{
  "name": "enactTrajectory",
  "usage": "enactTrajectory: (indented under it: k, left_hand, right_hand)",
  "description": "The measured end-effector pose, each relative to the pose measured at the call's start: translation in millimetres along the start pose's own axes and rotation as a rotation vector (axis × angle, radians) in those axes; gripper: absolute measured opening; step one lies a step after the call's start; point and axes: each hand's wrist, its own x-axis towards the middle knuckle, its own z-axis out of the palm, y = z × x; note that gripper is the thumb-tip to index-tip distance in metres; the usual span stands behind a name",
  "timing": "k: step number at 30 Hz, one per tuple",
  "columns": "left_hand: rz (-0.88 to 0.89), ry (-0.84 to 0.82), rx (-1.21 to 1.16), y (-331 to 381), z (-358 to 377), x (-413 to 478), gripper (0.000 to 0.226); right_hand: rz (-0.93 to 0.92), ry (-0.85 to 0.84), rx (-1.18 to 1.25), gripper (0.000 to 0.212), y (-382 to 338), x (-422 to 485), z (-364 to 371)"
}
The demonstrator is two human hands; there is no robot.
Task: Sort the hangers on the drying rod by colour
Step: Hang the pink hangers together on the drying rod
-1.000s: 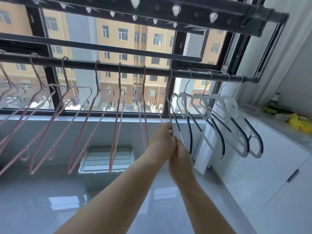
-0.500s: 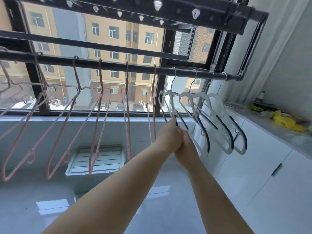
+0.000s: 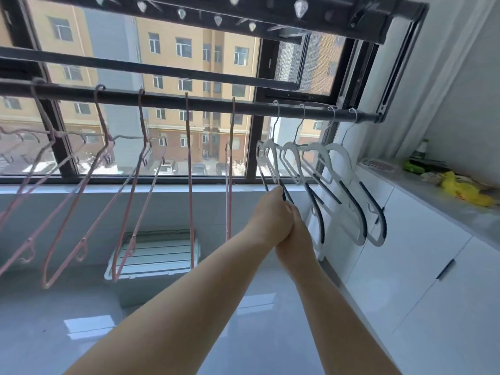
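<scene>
On the drying rod (image 3: 205, 104), which runs from 9 o'clock up toward 2 o'clock, five pink hangers (image 3: 189, 169) can be counted by their hooks. More pink ones at the 9 o'clock edge are too blurred to count. Four white hangers (image 3: 342, 158) hang close together at the 2 o'clock end. They are thick, with dark ribbed strips on the arms, while the pink ones are thin wire.

The left hand (image 3: 270, 215) grasps the leftmost white hanger (image 3: 273, 162) by its dark strip. The right hand (image 3: 296, 236) presses against the left hand; its fingers are hidden, so its grip cannot be told.
</scene>
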Motion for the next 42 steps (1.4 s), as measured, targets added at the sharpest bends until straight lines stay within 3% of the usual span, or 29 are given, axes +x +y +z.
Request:
enactTrajectory:
  k: [5, 8, 10, 12, 14, 17, 19, 27, 42]
  left_hand:
    - [-0.027, 0.012, -0.007, 0, 5, 0, 0.031]
    - [-0.017, 0.02, -0.05, 2, 4, -3, 0.038]
    - [0.006, 0.027, -0.067, 1, 4, -3, 0.046]
    - [-0.003, 0.024, -0.095, 0, 4, -3, 0.053]
    - [-0.021, 0.024, -0.116, 0, 6, -3, 0.055]
    - [-0.003, 0.037, -0.11, 0, 10, -5, 0.055]
    - [0.018, 0.041, -0.102, 0, 11, -7, 0.053]
    - [0.019, 0.016, -0.09, -2, 12, -6, 0.059]
    - [-0.018, 0.001, -0.168, -8, 12, -4, 0.063]
  right_hand:
    - [-0.013, -0.094, -0.077, 0.028, -6, -7, -10]
    - [-0.126, -0.143, -0.581, 0.026, -14, -14, -27]
    - [-0.323, -0.006, -0.867, 0.032, -19, -15, -44]
    - [-0.525, 0.196, -0.912, 0.032, -27, -12, -58]
    - [-0.485, 0.281, -0.966, 0.034, -31, 1, -69]
    - [-0.134, 0.207, -0.917, 0.044, -26, 21, -75]
    - [-0.056, 0.161, -0.818, 0.041, -18, 28, -73]
    - [-0.23, 0.279, -0.749, 0.019, -8, 32, -68]
    - [-0.209, 0.254, -0.813, 0.026, -11, 36, -69]
